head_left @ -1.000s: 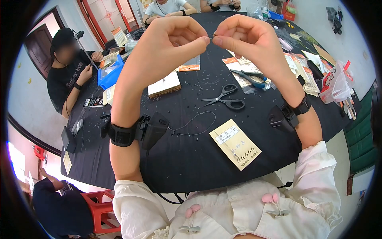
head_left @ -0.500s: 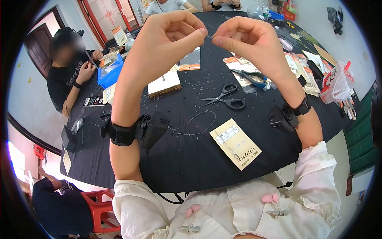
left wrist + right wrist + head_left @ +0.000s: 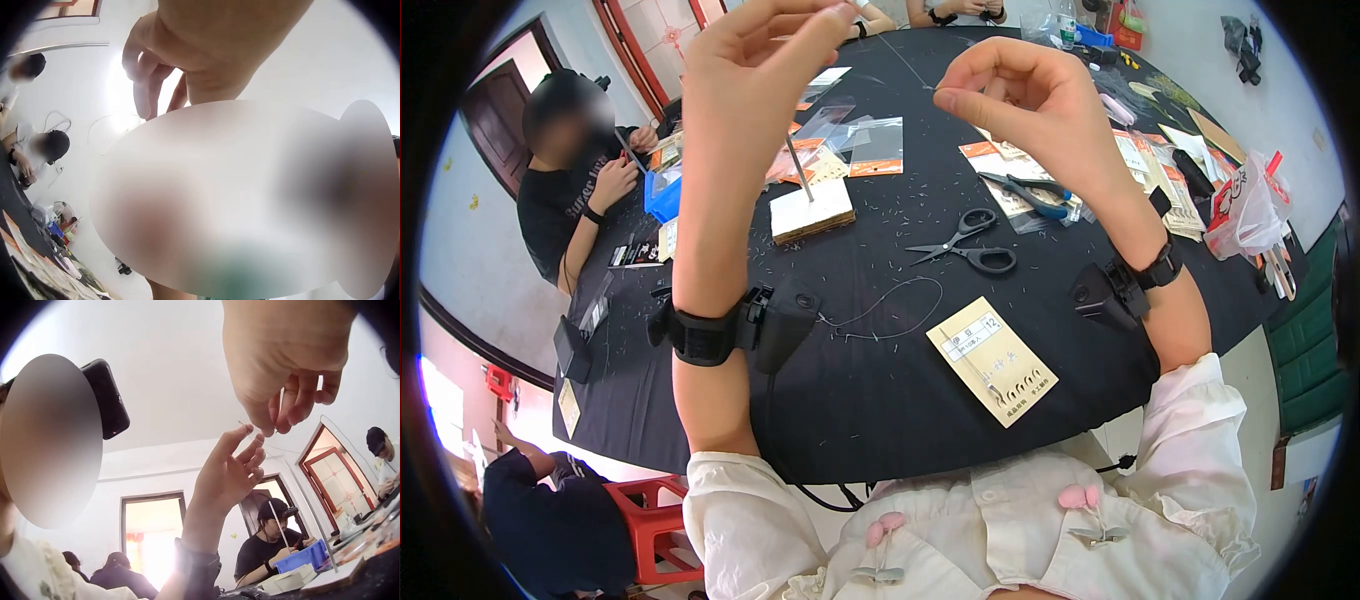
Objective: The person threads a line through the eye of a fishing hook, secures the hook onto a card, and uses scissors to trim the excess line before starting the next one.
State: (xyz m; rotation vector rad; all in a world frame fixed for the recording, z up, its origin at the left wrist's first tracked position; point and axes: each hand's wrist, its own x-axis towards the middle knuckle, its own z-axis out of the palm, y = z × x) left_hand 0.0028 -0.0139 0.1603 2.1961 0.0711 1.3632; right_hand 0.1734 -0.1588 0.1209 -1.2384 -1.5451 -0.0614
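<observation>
A thin fishing line [image 3: 908, 64] stretches between my two raised hands above the table. My left hand [image 3: 765, 60], higher and farther left, pinches one end between thumb and forefinger. Thumb and forefinger of my right hand [image 3: 1025, 95] pinch the other end, where a tiny piece at the fingertips is too small to make out. Both hands [image 3: 284, 375] also show in the right wrist view. Below lie black-handled scissors [image 3: 965, 243], a loose loop of line [image 3: 940, 300] and a tan card [image 3: 975, 350] bearing several fish hooks [image 3: 1022, 385].
A white-topped block [image 3: 830, 205] with an upright metal rod [image 3: 798, 165] stands left of centre. Pliers [image 3: 1040, 200] lie on packets at the right. A plastic bag [image 3: 1245, 215] sits at the right edge, a blue box [image 3: 662, 200] at the left. Other people sit around the table.
My left hand has moved up and left, away from the right hand, with the line now stretched between them. The right hand has stayed nearly still.
</observation>
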